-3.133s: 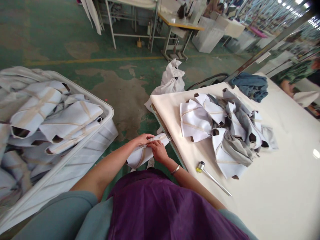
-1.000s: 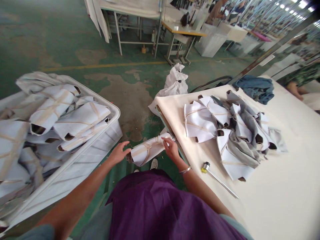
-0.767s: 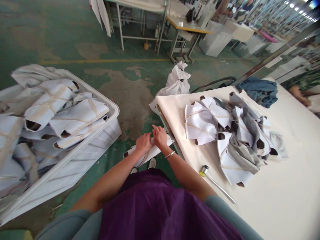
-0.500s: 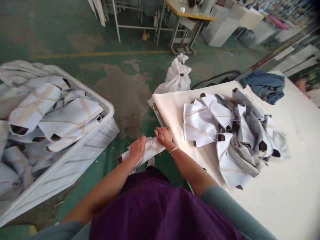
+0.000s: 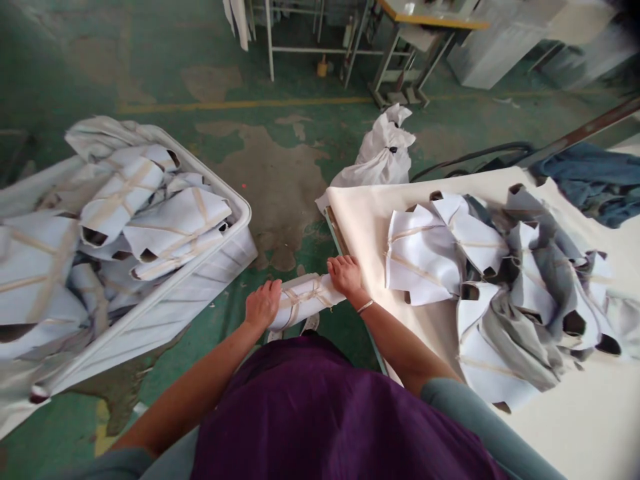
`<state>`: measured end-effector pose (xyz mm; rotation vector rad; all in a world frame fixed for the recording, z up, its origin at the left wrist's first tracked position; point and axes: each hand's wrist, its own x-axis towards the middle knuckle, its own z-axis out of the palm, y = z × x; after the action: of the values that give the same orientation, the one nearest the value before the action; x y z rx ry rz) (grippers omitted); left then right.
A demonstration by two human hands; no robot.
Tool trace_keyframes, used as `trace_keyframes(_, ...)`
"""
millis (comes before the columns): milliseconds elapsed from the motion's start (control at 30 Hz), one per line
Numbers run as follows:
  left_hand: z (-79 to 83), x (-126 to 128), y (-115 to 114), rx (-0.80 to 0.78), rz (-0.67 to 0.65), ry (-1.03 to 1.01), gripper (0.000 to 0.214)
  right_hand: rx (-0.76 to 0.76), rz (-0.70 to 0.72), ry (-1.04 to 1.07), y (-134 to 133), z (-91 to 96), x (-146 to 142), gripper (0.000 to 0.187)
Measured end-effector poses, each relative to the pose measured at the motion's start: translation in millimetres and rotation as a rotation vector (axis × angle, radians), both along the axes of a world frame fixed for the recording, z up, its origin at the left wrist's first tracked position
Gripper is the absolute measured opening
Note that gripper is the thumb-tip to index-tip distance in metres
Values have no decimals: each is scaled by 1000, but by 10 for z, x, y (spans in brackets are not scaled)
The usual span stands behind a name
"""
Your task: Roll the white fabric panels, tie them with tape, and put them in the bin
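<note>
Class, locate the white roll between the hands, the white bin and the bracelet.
White roll (image 5: 303,300): head view, its tied middle.
White bin (image 5: 210,275): head view, outer side wall.
Bracelet (image 5: 366,307): head view, middle of its visible band.

single head-worn view, directed forward and down from above; left hand (image 5: 263,303) and right hand (image 5: 346,276) are framed near, floor (image 5: 280,150) far.

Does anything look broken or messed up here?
Yes: the green floor has a big brownish-grey patch between the bin and table, as if paint wore off. The tied white roll being gripped shows no obvious damage.
</note>
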<state>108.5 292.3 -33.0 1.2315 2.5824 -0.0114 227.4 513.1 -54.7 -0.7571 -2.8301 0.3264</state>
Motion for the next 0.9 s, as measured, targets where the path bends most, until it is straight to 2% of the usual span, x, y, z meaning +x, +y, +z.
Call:
trace_keyframes(133,-50,-15,-92,-7,23,-23,40,-13,93,72,-360,40,-264,39)
trace_keyframes(233,-70,-14,-66,14,44,-54,42,-46,123,-26,-542,10,-413,39)
trace_keyframes(333,-78,-17,-70,8,82,-111,43,-68,102,-113,-614,11,-475,41)
trace_keyframes(433,-97,-18,-93,16,111,-153,46,-78,97,-81,-751,36,-518,39)
trace_keyframes(633,-84,-4,-70,26,104,-159,45,-65,228,-48,-1106,16,-617,37)
trace_keyframes(700,-59,2,-77,22,107,-158,44,-60,242,-30,-1071,3,-603,36)
trace_keyframes(767,-43,-6,-136,41,101,-160,42,-50,198,6,-909,-3,-522,36)
trace_keyframes(900,-86,-76,-419,186,157,-121,36,-33,-64,7,-418,24,-217,38)
